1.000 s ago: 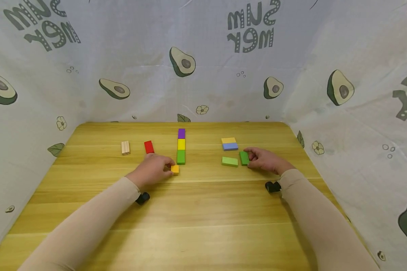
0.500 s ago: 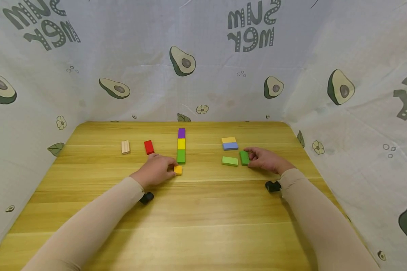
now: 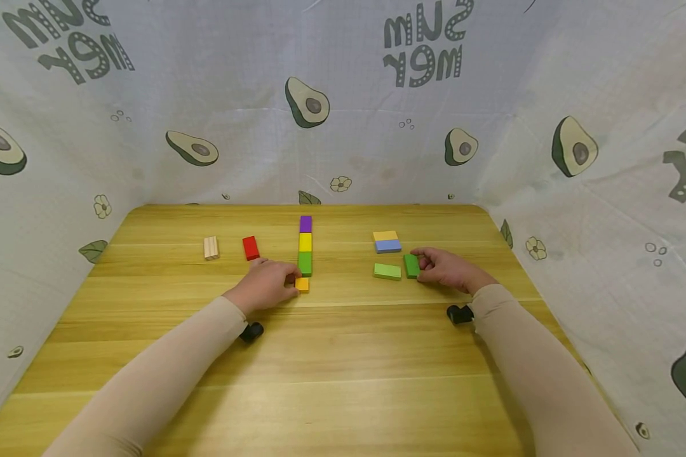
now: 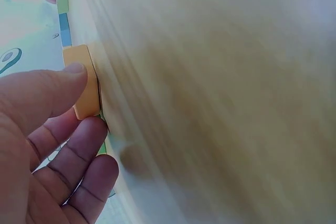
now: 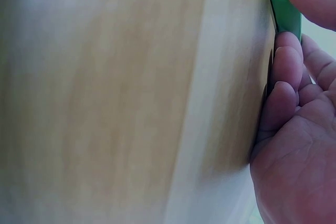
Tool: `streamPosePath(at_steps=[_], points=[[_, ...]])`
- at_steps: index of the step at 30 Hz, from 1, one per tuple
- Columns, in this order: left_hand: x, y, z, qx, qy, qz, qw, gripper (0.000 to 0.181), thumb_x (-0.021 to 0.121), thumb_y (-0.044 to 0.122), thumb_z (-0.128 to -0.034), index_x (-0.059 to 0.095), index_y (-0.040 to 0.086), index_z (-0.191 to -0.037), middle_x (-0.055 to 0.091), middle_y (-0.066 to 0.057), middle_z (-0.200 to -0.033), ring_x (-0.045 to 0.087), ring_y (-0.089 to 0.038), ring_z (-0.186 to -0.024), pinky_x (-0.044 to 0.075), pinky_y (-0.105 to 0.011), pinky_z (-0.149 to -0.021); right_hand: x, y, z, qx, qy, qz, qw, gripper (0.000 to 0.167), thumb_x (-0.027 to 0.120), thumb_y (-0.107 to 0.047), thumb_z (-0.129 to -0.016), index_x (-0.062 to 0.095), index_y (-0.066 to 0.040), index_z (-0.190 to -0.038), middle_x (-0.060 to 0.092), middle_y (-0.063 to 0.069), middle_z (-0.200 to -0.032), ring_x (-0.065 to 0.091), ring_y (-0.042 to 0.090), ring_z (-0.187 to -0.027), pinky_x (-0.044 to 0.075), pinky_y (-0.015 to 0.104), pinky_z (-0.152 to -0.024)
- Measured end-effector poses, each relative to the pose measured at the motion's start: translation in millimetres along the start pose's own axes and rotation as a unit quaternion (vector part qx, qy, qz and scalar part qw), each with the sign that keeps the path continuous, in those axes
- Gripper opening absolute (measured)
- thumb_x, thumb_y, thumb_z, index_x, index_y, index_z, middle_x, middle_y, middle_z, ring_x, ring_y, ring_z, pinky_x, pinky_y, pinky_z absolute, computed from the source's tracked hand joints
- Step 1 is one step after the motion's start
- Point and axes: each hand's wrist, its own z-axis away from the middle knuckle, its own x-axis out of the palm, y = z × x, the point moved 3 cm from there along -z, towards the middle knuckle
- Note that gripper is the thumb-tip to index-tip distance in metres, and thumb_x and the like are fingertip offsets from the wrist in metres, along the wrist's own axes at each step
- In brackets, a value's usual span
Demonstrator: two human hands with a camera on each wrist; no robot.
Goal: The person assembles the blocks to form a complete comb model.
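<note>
My left hand [image 3: 265, 285] pinches an orange block [image 3: 302, 285] between thumb and fingers, at the near end of a row of blocks. That row runs away from me: a green block [image 3: 305, 264], a yellow block [image 3: 305, 242] and a purple block [image 3: 305, 224]. In the left wrist view the thumb lies against the orange block [image 4: 84, 80]. On the right, my right hand [image 3: 448, 270] holds a darker green block [image 3: 411, 266] by its ends, flat on the table; its thumb shows on the green block [image 5: 286, 3] in the right wrist view.
Beside the right hand lie a light green block [image 3: 387, 271], a blue block [image 3: 388, 246] and a pale orange block [image 3: 385, 236]. A red block [image 3: 251, 248] and a plain wooden block [image 3: 211, 248] lie left of the row. A printed cloth [image 3: 354, 146] surrounds the wooden table [image 3: 343, 381].
My left hand has slid the orange block a little to the right, then slightly away from me, up to the row's near end. My right hand has stayed on its green block.
</note>
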Motion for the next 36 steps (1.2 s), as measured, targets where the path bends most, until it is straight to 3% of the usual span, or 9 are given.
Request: streamPosePath(at_steps=[4,17,36], points=[[0.3,0.8,0.2,-0.005,0.001,0.012,0.9999,0.031,0.081,0.03,-0.0941,0.071,0.014,-0.119,0.071,0.006,-0.096,0.064,-0.016,-0.092,0.03,-0.057,-0.115,0.3,0.0,0.1,0.001,-0.002,-0.001,1.0,0.075,0.072,-0.005,-0.095,0.033,0.007,-0.159,0.052,0.019,-0.119,0.047,0.026,-0.103,0.045,0.027,-0.086],[2.5,1.0,-5.3,-0.017,0.007,0.012,0.9998,0.027,0.079,0.032,-0.096,0.072,0.016,-0.116,0.069,0.006,-0.092,0.064,-0.016,-0.088,0.028,-0.061,-0.119,0.5,0.1,-0.3,0.001,-0.003,0.003,1.0,0.075,0.071,-0.006,-0.095,0.033,0.007,-0.159,0.052,0.018,-0.119,0.047,0.026,-0.103,0.045,0.028,-0.087],[3.4,0.6,-7.1,-0.03,0.014,0.021,0.9992,0.026,0.079,0.032,-0.0959,0.07,0.016,-0.113,0.072,0.007,-0.097,0.067,-0.017,-0.096,0.027,-0.06,-0.119,-0.1,0.6,0.6,0.002,-0.002,-0.003,1.0,0.074,0.071,-0.004,-0.095,0.033,0.006,-0.158,0.051,0.019,-0.12,0.047,0.026,-0.103,0.045,0.027,-0.086]])
